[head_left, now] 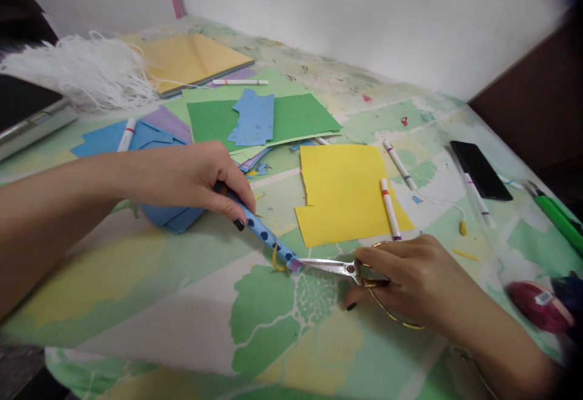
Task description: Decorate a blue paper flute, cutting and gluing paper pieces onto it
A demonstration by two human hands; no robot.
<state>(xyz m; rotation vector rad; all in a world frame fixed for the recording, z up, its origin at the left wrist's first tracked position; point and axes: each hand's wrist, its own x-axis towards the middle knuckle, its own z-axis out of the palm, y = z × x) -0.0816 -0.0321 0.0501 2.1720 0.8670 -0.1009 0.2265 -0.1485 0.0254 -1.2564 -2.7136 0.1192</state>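
My left hand (218, 181) is closed around the upper end of a narrow blue paper piece (264, 235) with dark blue dots, which slants down to the right over the table. A small yellow curl (276, 258) sits near its lower end, and the tip looks purplish. My right hand (401, 272) grips gold-handled scissors (330, 266), fingers around the handle loops. Their blades point left and meet the tip of the dotted piece; they look nearly closed. Just beyond lies a yellow paper sheet (346, 193) with a notched left edge.
Green sheets (296, 115) with a blue scrap (257, 118) lie behind. White string (91, 72) is heaped at the back left beside a yellow pad (195, 57). Markers (390, 209), a black phone (480, 169), a green-handled tool (558, 215) and red yarn (540, 306) lie right.
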